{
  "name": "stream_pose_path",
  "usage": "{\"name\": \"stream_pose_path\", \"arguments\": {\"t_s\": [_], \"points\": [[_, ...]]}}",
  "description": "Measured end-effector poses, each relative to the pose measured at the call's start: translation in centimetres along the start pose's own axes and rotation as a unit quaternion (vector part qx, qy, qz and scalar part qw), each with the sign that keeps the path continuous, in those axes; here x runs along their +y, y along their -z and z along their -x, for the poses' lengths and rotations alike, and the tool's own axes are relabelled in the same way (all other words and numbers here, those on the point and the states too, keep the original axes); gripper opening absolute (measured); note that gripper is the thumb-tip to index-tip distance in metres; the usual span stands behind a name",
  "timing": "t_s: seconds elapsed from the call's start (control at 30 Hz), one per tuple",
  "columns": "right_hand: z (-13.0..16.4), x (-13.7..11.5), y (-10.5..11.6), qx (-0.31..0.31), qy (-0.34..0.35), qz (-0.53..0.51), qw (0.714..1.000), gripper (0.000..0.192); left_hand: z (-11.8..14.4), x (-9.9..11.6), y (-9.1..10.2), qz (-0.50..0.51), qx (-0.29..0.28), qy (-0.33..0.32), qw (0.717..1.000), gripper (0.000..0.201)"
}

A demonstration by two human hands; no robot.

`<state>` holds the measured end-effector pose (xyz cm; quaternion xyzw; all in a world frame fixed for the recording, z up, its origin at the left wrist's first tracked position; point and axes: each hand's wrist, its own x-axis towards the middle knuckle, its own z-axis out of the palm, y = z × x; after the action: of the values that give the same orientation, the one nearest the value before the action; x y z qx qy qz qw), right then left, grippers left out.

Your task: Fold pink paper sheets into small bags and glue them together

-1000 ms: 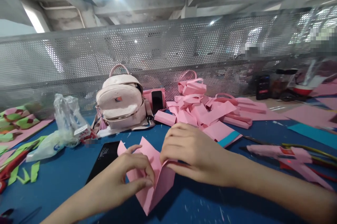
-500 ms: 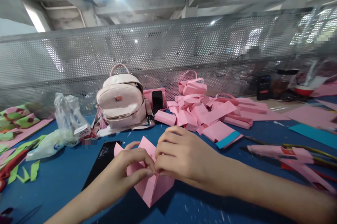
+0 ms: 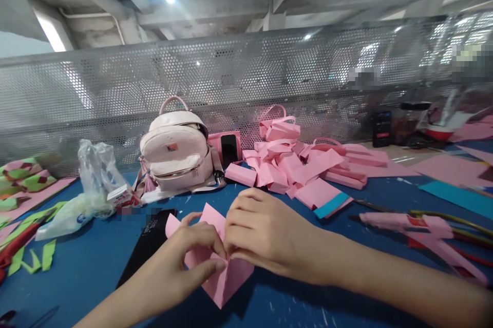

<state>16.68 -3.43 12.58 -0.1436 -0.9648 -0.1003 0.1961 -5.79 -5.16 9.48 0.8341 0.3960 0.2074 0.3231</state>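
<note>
Both hands (image 3: 227, 246) pinch creased, angular pink paper (image 3: 227, 279).

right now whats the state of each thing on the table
pink paper: partly folded, pinched by both hands
left hand: fingers closed on the paper
right hand: fingers closed on the paper
backpack: upright, zipped shut
plastic bag: crumpled, lying down
pink pile: folded pieces, heaped
</note>
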Motion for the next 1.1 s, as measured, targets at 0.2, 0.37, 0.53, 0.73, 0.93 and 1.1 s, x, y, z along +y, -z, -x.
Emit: {"name": "stream_pose_path", "arguments": {"t_s": [0.2, 0.37, 0.53, 0.73, 0.93, 1.1], "points": [[0.09, 0.1, -0.02, -0.003, 0.001, -0.011, 1.0, 0.018, 0.04, -0.03, -0.13, 0.01, -0.001, 0.015, 1.0, 0.012], [0.12, 0.04, -0.12, 0.002, 0.001, -0.006, 1.0, 0.018, 0.05, 0.01, -0.21, 0.007, -0.003, 0.02, 1.0, 0.011], [0.1, -0.04, -0.11, 0.007, 0.006, -0.002, 1.0, 0.017, 0.06, -0.01, -0.29, 0.006, -0.002, 0.024, 1.0, 0.012], [0.06, -0.09, -0.13, 0.005, 0.006, 0.004, 1.0, 0.017, 0.19, 0.03, -0.35, 0.005, 0.003, 0.031, 0.999, 0.011], [0.04, -0.15, -0.09, -0.004, -0.001, -0.003, 1.0, 0.015, 0.19, 0.02, -0.37, 0.019, 0.0, 0.023, 1.0, 0.01], [0.03, -0.08, -0.13, -0.009, -0.001, -0.007, 1.0, 0.017, 0.22, -0.05, -0.33, 0.026, -0.007, 0.016, 0.999, 0.011]]}}
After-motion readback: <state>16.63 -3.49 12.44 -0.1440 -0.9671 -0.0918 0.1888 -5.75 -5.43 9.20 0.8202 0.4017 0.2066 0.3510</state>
